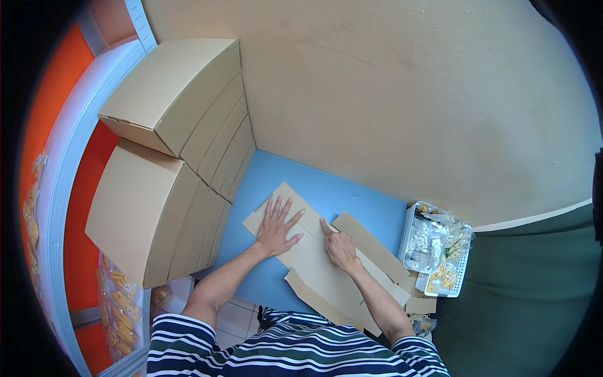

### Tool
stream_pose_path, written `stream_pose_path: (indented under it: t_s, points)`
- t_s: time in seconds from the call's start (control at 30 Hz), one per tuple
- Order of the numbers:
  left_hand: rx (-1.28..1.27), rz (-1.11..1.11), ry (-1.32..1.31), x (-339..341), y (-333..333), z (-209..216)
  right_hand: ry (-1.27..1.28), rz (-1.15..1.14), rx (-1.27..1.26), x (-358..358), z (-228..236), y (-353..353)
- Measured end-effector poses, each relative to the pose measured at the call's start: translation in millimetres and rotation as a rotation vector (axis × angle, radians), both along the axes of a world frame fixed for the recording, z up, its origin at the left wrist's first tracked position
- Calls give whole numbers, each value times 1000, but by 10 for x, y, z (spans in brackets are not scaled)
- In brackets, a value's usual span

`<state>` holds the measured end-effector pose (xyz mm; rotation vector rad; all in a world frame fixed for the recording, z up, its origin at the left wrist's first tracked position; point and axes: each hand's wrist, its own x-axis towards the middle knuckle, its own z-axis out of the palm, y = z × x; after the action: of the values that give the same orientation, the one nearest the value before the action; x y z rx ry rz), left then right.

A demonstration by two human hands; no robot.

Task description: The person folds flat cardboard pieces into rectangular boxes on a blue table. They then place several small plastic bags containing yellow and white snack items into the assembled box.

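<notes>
A flat-laid brown cardboard box blank (311,251) with creases and side flaps lies slantwise on the blue tabletop (276,166). My left hand (274,234) is spread flat on its far left part, fingers apart and holding nothing. To the right, my right hand (340,249) rests on the same sheet, its index finger stretched out and touching the board by a crease. The other fingers of that hand are curled in, with nothing visible in them. Flaps at the blank's right and near left sides stand partly raised, and my right forearm covers some of the near part.
Folded cardboard boxes (179,94) are stacked at the left against the wall. White plastic baskets (465,276) with bagged small items stand at the table's right edge. A metal shelf (53,232) holding bagged goods is far left; a dark green curtain (524,283) hangs right.
</notes>
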<state>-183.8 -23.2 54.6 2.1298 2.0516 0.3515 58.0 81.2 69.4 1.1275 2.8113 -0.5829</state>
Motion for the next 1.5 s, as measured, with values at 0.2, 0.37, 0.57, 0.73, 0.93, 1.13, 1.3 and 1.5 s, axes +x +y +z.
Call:
stream_pose_path:
  t_s: [0.2,0.37,0.57,0.73,0.93,1.13,1.3,1.5]
  points:
    - [4,-12,-6,-11,2,13,71,1,-15,-546,-134,82]
    - [11,-6,11,-16,34,-31,17,4,-39,-761,-26,214]
    - [-36,3,68,-50,54,1,72,52,-63,-1106,-54,320]
    - [-45,1,33,-2,-16,6,115,59,-84,-1500,-27,498]
    - [-38,-17,9,-10,75,21,245,45,-10,-1635,-286,636]
    - [103,37,-97,-36,-23,-131,586,-113,-405,-1082,115,-67]
    - [249,0,-303,-65,-52,-277,357,11,-30,-738,122,-326]
    - [263,59,-417,-114,52,-299,163,98,-26,-775,-78,-244]
